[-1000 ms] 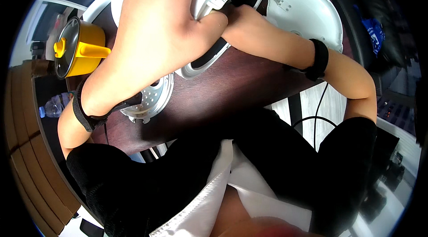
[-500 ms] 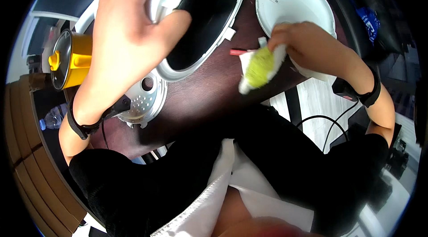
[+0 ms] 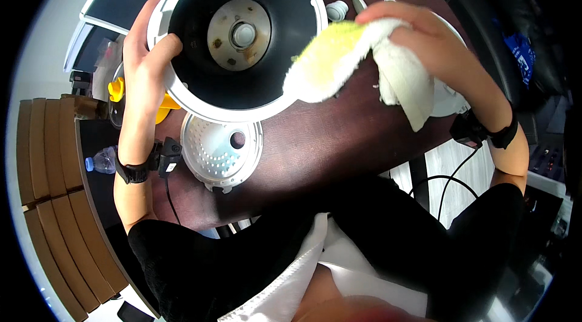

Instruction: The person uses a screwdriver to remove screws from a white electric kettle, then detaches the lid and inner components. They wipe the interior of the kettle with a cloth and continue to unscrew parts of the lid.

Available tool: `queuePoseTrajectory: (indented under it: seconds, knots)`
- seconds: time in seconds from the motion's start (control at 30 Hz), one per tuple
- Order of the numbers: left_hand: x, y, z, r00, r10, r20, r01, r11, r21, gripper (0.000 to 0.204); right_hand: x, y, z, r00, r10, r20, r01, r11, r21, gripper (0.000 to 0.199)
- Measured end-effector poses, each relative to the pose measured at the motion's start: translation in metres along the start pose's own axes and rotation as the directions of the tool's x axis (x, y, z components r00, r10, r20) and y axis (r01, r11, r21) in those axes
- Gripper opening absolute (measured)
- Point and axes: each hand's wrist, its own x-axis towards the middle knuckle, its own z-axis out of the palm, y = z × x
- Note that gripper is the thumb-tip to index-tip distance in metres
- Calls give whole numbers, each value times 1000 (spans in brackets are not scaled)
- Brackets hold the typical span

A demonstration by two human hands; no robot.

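Observation:
A white rice cooker body (image 3: 242,115) with a black inner wall is tilted so that its opening faces me. At its bottom lies a round metal heating plate (image 3: 221,40) with brown stains and a raised centre. My left hand (image 3: 148,58) grips the rim on the left side, thumb inside the opening. A yellow and white cloth (image 3: 333,58) is bunched in my right hand (image 3: 421,34), its fluffy end at the rim's right side and its pale tail hanging down. Just below the cooker, a perforated round metal plate (image 3: 209,149) lies on the table.
A screwdriver (image 3: 357,2) and a white plastic cap (image 3: 336,11) lie on the dark brown table (image 3: 315,140) beyond the cloth. A round white part (image 3: 445,102) is partly hidden behind my right arm. Left are a yellow pot (image 3: 165,110) and a plastic bottle (image 3: 104,160).
The cooker's opening has turned toward me, bringing its heating plate into view. My left hand now holds the rim lower down. My right hand has brought the cloth up and left to the rim.

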Motion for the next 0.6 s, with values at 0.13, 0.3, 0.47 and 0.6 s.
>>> queuePoseTrajectory:
  seconds: [0.13,0.3,0.47,0.6]
  knots:
    - [6,-11,-6,997,-70,-31,68,996,-64,62,19,-13,-13,983,-146,-114,153,986,60,35]
    - [5,-3,1,1000,-22,-1,22,999,-35,51,62,-48,28,668,-672,-319,460,710,-534,21]
    - [5,11,5,994,-104,29,105,994,-40,70,93,-40,27,395,-876,-275,496,456,-739,24]
    - [3,-1,1,1000,5,22,-4,1000,-27,63,69,-34,54,666,-732,141,484,281,-829,33]
